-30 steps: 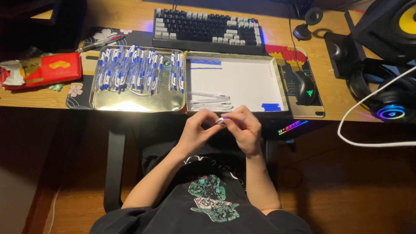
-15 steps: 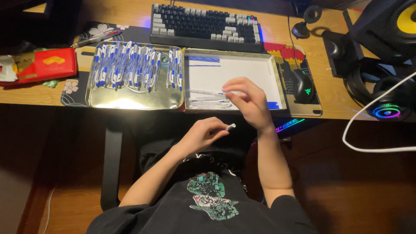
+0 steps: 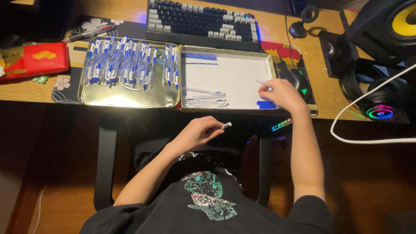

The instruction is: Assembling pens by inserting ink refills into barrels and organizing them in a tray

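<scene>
My left hand hovers below the desk edge, shut on a clear pen barrel whose tip points right. My right hand reaches over the right side of the white tray and pinches a thin blue refill just above a small pile of blue caps. Clear pen barrels lie at the tray's near left, and blue refills lie at its far left. The metal tray on the left holds several assembled blue-and-white pens.
A dark keyboard lies behind the trays. A black mouse sits right of the white tray, with headphones, a white cable and a speaker farther right. A red packet lies at the left.
My hands parted from in front of my chest. The right hand moved up and rightward across the white tray to the blue caps, while the left stayed low with the barrel.
</scene>
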